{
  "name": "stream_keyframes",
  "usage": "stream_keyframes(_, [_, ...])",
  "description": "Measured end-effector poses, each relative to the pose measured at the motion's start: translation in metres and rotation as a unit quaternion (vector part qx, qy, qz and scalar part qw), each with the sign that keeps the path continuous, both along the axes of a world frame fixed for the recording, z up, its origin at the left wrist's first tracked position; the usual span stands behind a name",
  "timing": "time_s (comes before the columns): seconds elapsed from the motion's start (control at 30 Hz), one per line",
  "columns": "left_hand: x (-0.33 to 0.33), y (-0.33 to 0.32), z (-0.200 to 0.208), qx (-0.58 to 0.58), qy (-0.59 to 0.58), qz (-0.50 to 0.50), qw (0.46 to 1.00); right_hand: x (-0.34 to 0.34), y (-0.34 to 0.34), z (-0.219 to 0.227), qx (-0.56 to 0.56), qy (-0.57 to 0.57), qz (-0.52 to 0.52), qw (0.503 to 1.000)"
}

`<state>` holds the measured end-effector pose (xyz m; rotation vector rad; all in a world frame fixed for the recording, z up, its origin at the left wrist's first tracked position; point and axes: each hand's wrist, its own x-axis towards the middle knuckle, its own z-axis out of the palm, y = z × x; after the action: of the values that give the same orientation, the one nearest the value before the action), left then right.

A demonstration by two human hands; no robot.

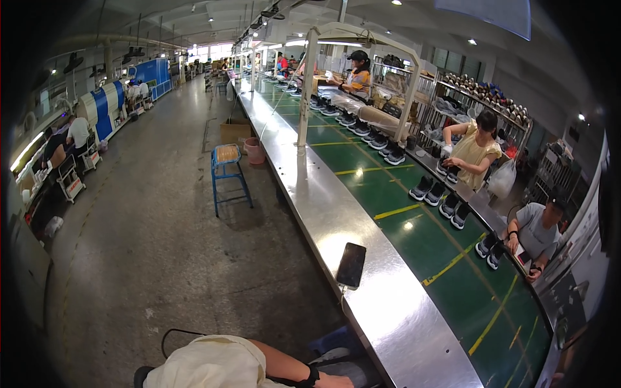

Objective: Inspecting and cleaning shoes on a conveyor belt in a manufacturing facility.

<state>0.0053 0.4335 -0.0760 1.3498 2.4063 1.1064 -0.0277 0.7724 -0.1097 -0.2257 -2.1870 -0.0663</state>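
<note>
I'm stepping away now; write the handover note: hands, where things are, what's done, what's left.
Left hand: out of view.
Right hand: not visible; only a forearm with a black wrist strap lies low in the frame beside the steel rail.
Things: a dark phone rests on the rail, cable attached. Pairs of dark shoes sit along the green belt's far edge, where other people work.
Done: nothing evident.
Left: shoes untouched on this side.

One bare forearm (278, 361) lies across the lower edge, a black band at its wrist (312, 376), with the hand cut off by the frame.
</note>
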Motion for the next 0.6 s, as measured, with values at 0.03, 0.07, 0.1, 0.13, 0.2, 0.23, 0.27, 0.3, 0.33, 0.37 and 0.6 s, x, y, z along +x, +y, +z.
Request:
stream_keyframes(0.03, [0.0, 0.0, -0.001, -0.01, -0.001, -0.001, 1.0, -0.001, 0.001, -0.002, 0.006, -0.007, -0.002, 1.0])
stream_keyframes(0.07, [0.0, -0.001, -0.001, -0.021, -0.002, -0.001, 1.0, -0.002, -0.002, 0.001, 0.006, -0.006, 0.0, 1.0])
stream_keyframes(0.1, [0.001, 0.0, -0.002, -0.02, -0.001, 0.001, 1.0, -0.002, -0.007, 0.006, -0.002, -0.004, 0.008, 1.0])
stream_keyframes(0.13, [0.001, 0.0, -0.003, -0.024, -0.005, 0.002, 1.0, -0.002, -0.009, 0.01, -0.009, -0.002, 0.016, 1.0])
stream_keyframes(0.2, [0.0, 0.002, -0.001, -0.028, -0.004, 0.0, 1.0, -0.002, -0.003, 0.003, -0.001, -0.005, 0.008, 1.0])
stream_keyframes(0.23, [0.001, 0.003, 0.0, -0.034, -0.006, -0.002, 0.999, -0.001, 0.002, -0.002, 0.006, -0.012, 0.002, 1.0])
stream_keyframes(0.27, [0.0, 0.003, 0.001, -0.039, -0.008, -0.004, 0.999, -0.002, 0.006, -0.006, 0.008, -0.009, 0.002, 1.0])
stream_keyframes(0.3, [0.0, 0.004, 0.003, -0.037, -0.005, -0.003, 0.999, -0.002, 0.009, -0.01, 0.005, -0.01, 0.004, 1.0])
stream_keyframes(0.33, [0.0, 0.005, 0.005, -0.035, -0.003, -0.005, 0.999, -0.003, 0.012, -0.013, 0.003, -0.012, 0.006, 1.0])
stream_keyframes(0.37, [0.0, 0.005, 0.005, -0.033, -0.003, -0.006, 0.999, -0.003, 0.01, -0.01, 0.003, -0.01, 0.008, 1.0])
stream_keyframes(0.6, [0.0, 0.009, 0.005, -0.035, -0.01, -0.005, 0.999, 0.01, -0.019, 0.036, -0.035, -0.022, 0.026, 0.999])
